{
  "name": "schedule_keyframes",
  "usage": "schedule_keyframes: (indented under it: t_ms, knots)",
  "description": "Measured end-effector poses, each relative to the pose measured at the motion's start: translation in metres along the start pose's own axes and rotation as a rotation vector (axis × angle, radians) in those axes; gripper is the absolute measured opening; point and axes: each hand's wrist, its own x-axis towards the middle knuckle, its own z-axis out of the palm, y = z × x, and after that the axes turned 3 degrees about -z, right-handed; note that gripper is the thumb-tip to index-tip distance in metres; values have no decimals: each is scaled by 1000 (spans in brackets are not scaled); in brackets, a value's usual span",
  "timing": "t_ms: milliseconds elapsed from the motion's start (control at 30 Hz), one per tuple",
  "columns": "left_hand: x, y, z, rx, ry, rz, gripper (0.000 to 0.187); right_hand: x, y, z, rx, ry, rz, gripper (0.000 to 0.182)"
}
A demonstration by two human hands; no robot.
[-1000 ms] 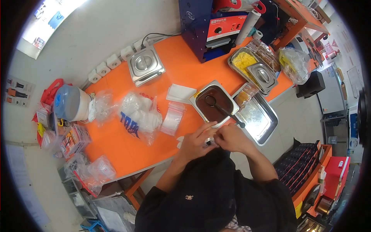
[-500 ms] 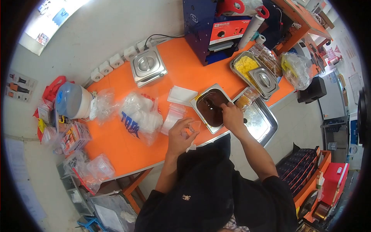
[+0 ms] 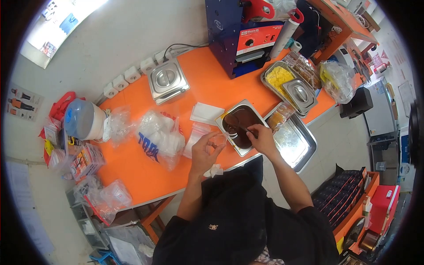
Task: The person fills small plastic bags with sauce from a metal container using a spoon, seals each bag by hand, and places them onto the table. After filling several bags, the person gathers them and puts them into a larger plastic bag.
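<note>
My left hand (image 3: 204, 153) is closed on a small clear plastic bag (image 3: 221, 139), beside the near left rim of a steel pan (image 3: 219, 122). Dark brown sauce (image 3: 252, 115) lies in the pan. Over the pan's right side, my right hand (image 3: 263, 139) grips the thin handle of a spoon (image 3: 241, 128), whose bowl is hard to make out against the sauce. White paper sheets (image 3: 207, 112) and a stack of clear zip bags (image 3: 194, 140) lie left of the pan. A crumpled white tissue (image 3: 213, 171) is below my left hand.
A lidded steel pan (image 3: 167, 80) stands at the back left, near a blue sealing machine (image 3: 225, 39). To the right are a steel tray (image 3: 304, 152) and a pan with yellow food (image 3: 279, 76). A plastic bag with blue lettering (image 3: 160, 137) lies left.
My right hand has drawn back slightly toward me, and the spoon handle now shows above the sauce. My left hand has shifted a little, with the small bag closer to the pan's rim.
</note>
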Motion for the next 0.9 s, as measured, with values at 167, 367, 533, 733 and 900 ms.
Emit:
schedule_keyframes:
  t_ms: [167,367,533,733,900]
  knots:
    - [17,3,11,129,24,-11,45,-8,0,-13,84,64,52,22]
    - [34,10,24,201,30,10,40,-11,-28,-46,76,167,15,20]
    - [42,11,30,153,53,70,39,-13,-31,-50,80,154,136,20]
    - [47,7,35,194,52,59,40,-21,-9,-36,76,181,130,20]
    - [51,10,45,183,66,53,40,-27,-32,-45,122,221,95,19]
